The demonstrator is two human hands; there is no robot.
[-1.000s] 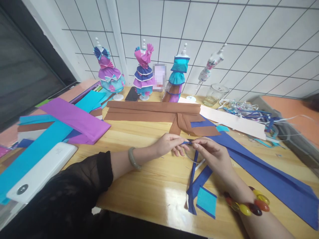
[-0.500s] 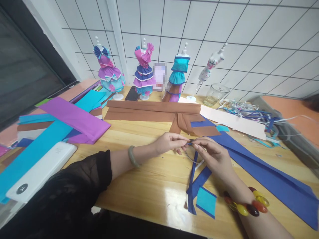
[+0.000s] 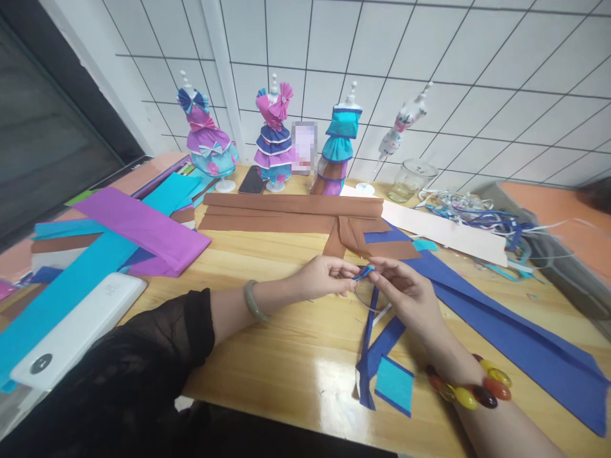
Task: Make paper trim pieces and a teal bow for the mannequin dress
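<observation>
Between my two hands is a small folded strip of blue and turquoise fabric (image 3: 364, 273). My left hand (image 3: 324, 277) pinches its left end with fingers curled. From the other side, the thumb and fingers of my right hand (image 3: 405, 287) grip the right end. Just under the hands lie a thin grey ring-like loop (image 3: 366, 304) and dark blue strips (image 3: 384, 340). A turquoise square with dark blue edges (image 3: 395, 385) rests on the table nearer to me. Brown fabric pieces (image 3: 348, 236) lie right behind my hands.
Dressed mini mannequins (image 3: 274, 140) and a bare one (image 3: 408, 121) stand along the tiled wall. A glass jar (image 3: 413, 179) and tangled ribbon scraps (image 3: 477, 213) sit back right. Long blue fabric (image 3: 515, 337) lies right; purple fabric (image 3: 143, 229) and a white device (image 3: 81, 327) lie left.
My fingers have shifted slightly apart, and more of the blue and turquoise strip shows between them. The other things lie as before.
</observation>
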